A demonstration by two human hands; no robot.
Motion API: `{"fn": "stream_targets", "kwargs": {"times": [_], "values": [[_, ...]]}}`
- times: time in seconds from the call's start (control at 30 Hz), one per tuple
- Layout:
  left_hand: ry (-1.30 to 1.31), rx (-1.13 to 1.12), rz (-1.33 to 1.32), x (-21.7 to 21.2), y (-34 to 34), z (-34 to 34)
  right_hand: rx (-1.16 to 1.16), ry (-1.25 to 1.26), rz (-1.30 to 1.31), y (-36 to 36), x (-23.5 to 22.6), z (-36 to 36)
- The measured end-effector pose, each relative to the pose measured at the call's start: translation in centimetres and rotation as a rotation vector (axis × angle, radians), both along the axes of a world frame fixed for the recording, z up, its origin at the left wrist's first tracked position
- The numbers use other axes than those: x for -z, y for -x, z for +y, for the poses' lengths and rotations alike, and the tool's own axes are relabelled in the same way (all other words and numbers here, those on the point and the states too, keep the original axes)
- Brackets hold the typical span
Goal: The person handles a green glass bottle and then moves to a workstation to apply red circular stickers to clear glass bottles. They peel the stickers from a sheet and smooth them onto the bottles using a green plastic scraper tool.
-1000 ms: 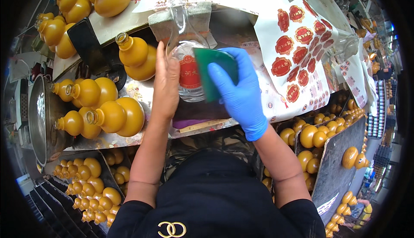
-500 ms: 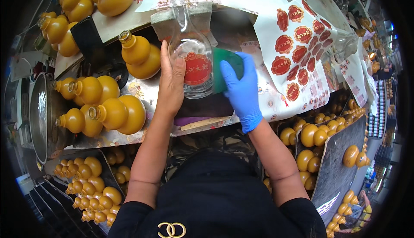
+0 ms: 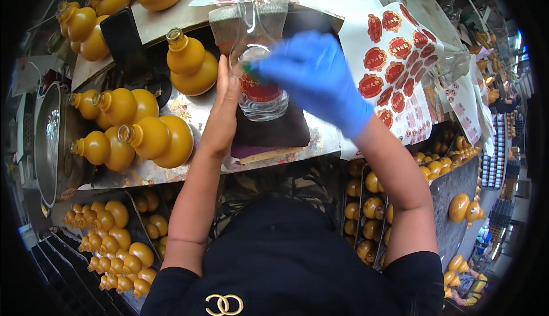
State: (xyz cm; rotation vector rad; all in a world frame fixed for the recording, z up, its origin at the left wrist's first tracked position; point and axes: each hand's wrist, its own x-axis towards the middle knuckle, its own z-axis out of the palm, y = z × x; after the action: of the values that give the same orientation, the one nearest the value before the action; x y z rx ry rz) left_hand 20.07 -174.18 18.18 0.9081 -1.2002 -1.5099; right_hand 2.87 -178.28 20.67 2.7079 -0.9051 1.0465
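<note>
Left grip (image 3: 224, 113), fingers extended, lies against the bottle (image 3: 266, 111), upper centre of the frame. Right grip (image 3: 320, 78), blurred, pinches a green scraper (image 3: 247, 69) at its red label (image 3: 257, 92). Yellow bottles (image 3: 173, 142) stand left.

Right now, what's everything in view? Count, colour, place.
clear bottle: one, colourless with red label, centre
green pad: one, green, overlapping the bottle, blurred
dark mat: one, blackish, under the bottle
cloth: one, grey, behind the bottle's neck
wooden strip: one, tan, below the mat
label sheets: several, white and red, top and right
gourd bottles: many, mustard, left and both lower sides
slab: one, black, upper left
basin: one, grey, far left
shirt: one, black, lower middle
left hand: one, bare, against the bottle
right hand: one, blue-gloved, overlapping the bottle
</note>
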Motion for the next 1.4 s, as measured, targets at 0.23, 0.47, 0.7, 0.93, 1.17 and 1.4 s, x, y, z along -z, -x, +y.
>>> {"fn": "stream_targets", "kwargs": {"times": [0.23,0.47,0.7,0.93,1.17,1.4], "values": [[-0.005,-0.067,-0.039,1.2,-0.2,-0.7,-0.006,-0.470,-0.360,-0.1,3.1,7.2],[0.058,-0.184,-0.179,3.2,0.3,-1.3,0.341,-0.787,-0.997,-1.9,6.3,4.1],[0.012,-0.149,-0.112,3.1,0.2,-1.4,0.471,-1.178,-1.219,-0.8,6.0,5.4],[-0.063,-0.029,0.088,3.2,-1.1,-1.3,0.079,0.034,-0.395,-0.9,3.1,3.9],[-0.117,0.011,0.203,4.4,-1.7,-2.0,-0.080,-0.415,0.051,-0.9,2.3,8.6],[-0.197,-0.108,0.170,3.9,-3.2,-2.4,0.003,-0.207,-0.305,-2.2,-1.1,-2.2]]}}
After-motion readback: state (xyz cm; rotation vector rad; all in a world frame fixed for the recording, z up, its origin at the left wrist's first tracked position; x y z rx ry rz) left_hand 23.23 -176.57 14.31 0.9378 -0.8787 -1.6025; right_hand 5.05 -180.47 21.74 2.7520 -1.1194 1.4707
